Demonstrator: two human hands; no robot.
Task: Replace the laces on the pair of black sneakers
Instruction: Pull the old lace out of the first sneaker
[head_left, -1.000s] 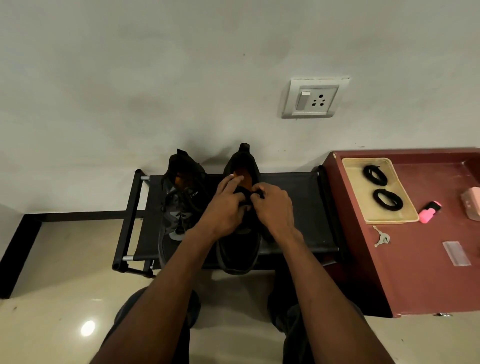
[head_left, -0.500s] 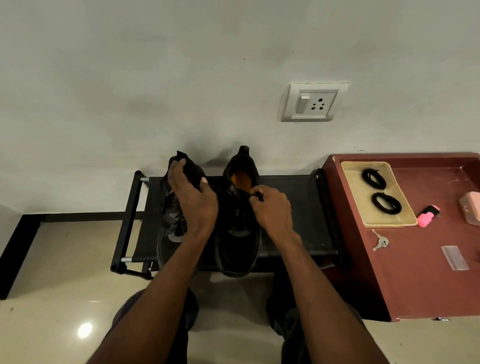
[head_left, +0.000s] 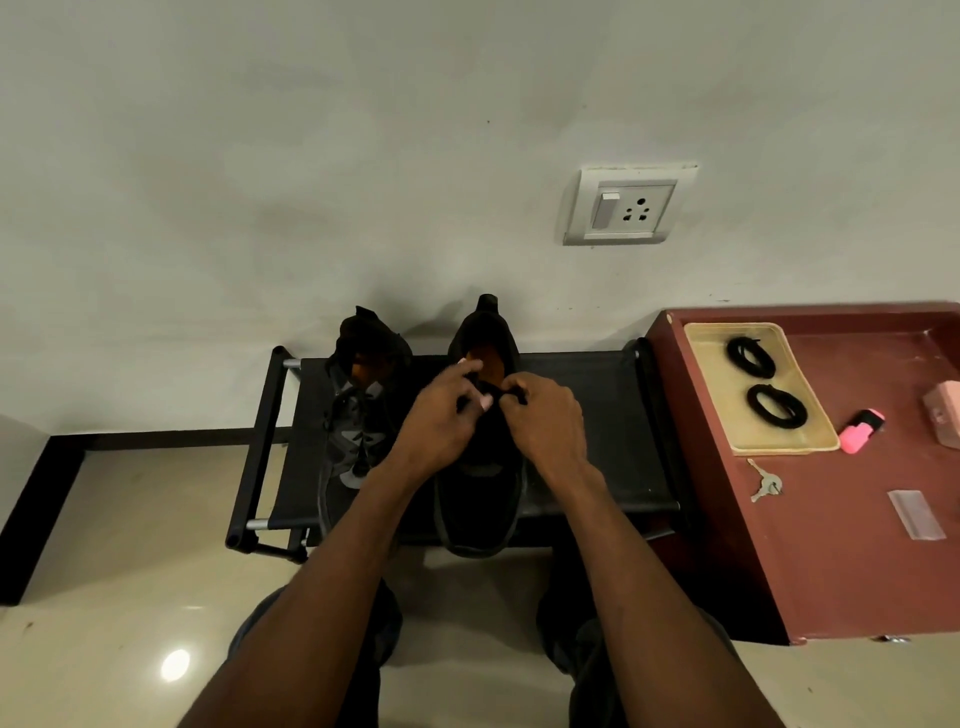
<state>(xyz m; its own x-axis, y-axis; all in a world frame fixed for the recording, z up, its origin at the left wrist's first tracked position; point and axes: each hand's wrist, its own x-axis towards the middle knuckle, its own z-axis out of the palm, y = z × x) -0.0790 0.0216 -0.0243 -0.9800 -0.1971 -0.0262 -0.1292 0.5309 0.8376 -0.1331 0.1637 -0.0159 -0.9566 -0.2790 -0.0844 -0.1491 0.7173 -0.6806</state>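
Head view. Landmark: black shoe rack (head_left: 587, 415) against the wall. Two black sneakers sit on it side by side, heels toward the wall, toes toward the person.

Right-hand sneaker (head_left: 480, 499) is under both hands. Its long axis runs straight away from the person, and the lace knot sits at the top of the tongue, directly beneath the fingertips. Left hand (head_left: 441, 421): fingers curled, thumb and forefinger pinching a dark strand of old lace (head_left: 491, 391) near the collar. Right hand (head_left: 545, 421): also curled, pinching the same lace from the other side. Both hands are equally near; no reach needed. Judgement: the untying stage, with the pull likely outward to either side.

Look of the shoe: matte black upper, orange lining showing inside the collar, pull tab upright at the heel. Lace detail is lost in the dark.

Left-hand sneaker (head_left: 358, 415): grey panels, laces in place, untouched.

Right of the rack, on a red-brown cabinet (head_left: 831, 571): a beige tray (head_left: 779, 446) holding two coiled black laces (head_left: 750, 356), presumably the replacements, well apart from the hands.
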